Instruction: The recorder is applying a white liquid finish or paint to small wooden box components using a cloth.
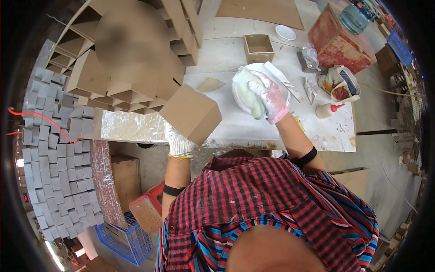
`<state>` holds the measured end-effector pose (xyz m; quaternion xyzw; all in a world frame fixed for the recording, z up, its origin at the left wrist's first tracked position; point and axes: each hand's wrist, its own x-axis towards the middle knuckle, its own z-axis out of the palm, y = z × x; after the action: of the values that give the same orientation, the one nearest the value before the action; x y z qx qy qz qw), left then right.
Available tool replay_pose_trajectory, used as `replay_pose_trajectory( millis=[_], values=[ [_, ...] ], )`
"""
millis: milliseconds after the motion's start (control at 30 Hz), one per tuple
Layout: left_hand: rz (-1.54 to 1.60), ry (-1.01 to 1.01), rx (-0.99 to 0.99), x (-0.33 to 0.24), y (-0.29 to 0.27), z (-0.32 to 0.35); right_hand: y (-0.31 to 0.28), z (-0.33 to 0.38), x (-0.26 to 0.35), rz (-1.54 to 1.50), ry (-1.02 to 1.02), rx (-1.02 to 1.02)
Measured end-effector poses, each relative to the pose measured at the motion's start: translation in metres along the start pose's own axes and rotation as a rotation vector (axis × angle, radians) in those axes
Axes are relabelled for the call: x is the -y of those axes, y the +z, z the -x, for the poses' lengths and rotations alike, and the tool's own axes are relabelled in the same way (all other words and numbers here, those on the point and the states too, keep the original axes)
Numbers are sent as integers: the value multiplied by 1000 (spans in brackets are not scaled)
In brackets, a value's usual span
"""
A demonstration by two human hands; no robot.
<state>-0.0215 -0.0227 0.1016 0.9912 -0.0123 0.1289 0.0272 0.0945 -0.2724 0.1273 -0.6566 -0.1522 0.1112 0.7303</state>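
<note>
My left hand (pixel 179 144), in a white knit glove, grips the lower edge of a plain brown box (pixel 191 113) and holds it tilted over the near edge of the white worktable (pixel 253 127). My right hand (pixel 273 97), in a glove stained pink and white, reaches into a white bowl (pixel 282 86) on the table. Its fingers curl over a pale green pad (pixel 248 96) smeared with paste inside the bowl. A flat white scraper (pixel 282 79) lies across the bowl's far rim.
Stacked brown wedge-shaped boxes (pixel 113 86) fill the left rear. Grey foam blocks (pixel 50 149) cover the far left. On the table stand a small open box (pixel 258 47), a small white dish (pixel 285 32), a red box (pixel 337 43) and a glue bottle (pixel 327 110). A blue crate (pixel 129 242) sits on the floor.
</note>
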Motion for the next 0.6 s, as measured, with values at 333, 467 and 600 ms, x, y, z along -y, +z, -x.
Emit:
replay_pose_trajectory(
  millis=[333,467,600],
  values=[
    [2282,-247,-226,6,-26,-2,69,22,51,390,-604,123],
    [2381,-399,-480,-9,-47,-15,85,31,61,158,-660,215],
    [2638,-415,-637,-10,-62,-23,100,30,84,626,-1053,303]
  ],
)
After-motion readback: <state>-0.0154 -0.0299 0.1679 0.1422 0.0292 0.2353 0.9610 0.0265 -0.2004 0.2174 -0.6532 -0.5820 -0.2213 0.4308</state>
